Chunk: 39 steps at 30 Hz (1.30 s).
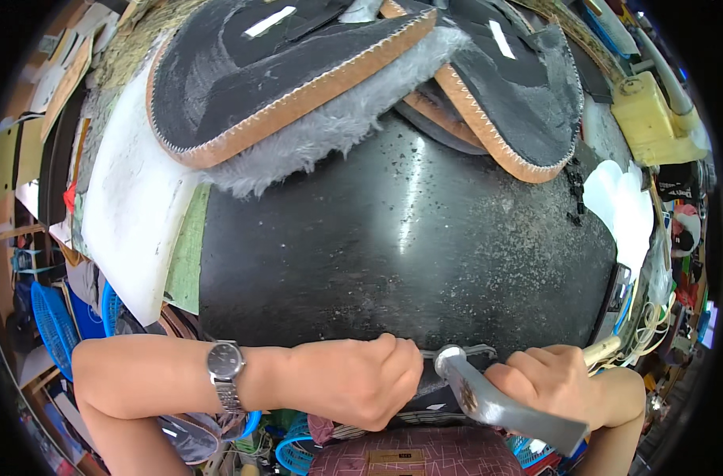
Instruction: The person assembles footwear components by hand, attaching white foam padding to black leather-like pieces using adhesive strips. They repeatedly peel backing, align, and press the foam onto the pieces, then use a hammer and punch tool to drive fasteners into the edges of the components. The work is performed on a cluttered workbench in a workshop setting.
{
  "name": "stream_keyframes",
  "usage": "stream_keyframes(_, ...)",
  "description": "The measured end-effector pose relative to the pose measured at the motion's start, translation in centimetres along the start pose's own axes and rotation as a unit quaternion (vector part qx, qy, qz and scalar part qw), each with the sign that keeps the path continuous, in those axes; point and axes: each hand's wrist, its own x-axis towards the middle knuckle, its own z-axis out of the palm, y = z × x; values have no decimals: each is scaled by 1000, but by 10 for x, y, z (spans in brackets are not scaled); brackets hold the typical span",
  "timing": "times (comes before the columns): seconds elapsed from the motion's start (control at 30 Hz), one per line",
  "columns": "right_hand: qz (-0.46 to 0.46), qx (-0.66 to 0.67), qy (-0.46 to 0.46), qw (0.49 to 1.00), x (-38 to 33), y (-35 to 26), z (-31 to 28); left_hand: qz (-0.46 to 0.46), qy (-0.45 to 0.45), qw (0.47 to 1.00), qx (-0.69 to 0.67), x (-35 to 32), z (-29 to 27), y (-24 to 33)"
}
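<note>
My right hand (546, 376) is wrapped round the handle of a hammer (488, 401), near its head. The hammer's round face points toward my left hand, and its flat wedge end is low at the right. Closed in a fist, my left hand (381, 379) is at the near edge of the black work surface (361, 262). A thin grey edge or strip (479, 350) shows between the hands, partly behind the hammer; what my left fingers hold is hidden. Slipper soles (298, 87) with tan, white-stitched rims and grey fur lie at the far side.
A white slab (131, 198) lies left of the black surface, over a green sheet (188, 250). White cut pieces (619, 206) and a yellowish plastic container (653, 119) are at the right. Cables (651, 333) coil near my right arm. Blue baskets (52, 325) stand at the left.
</note>
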Motion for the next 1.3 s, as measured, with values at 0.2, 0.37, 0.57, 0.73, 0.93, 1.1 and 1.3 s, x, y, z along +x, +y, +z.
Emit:
stream_keyframes(0.2,20,5,-4,1000,5,-6,-2,-50,5,994,94,2,6,17)
stream_keyframes(0.37,43,3,-40,998,9,-14,-4,-288,58,943,-157,6,-5,13)
stream_keyframes(0.57,14,8,39,999,6,-6,5,-286,37,951,-113,15,2,22)
stream_keyframes(0.73,56,40,-24,997,5,-12,-1,-318,79,944,-30,17,13,41)
stream_keyframes(0.93,49,20,-34,998,0,-11,3,-391,95,908,-121,15,13,46)
stream_keyframes(1.1,47,3,-13,999,0,-11,5,-316,149,937,-7,8,19,53)
stream_keyframes(1.3,2,-14,9,1000,8,-4,0,-281,143,945,81,6,30,61)
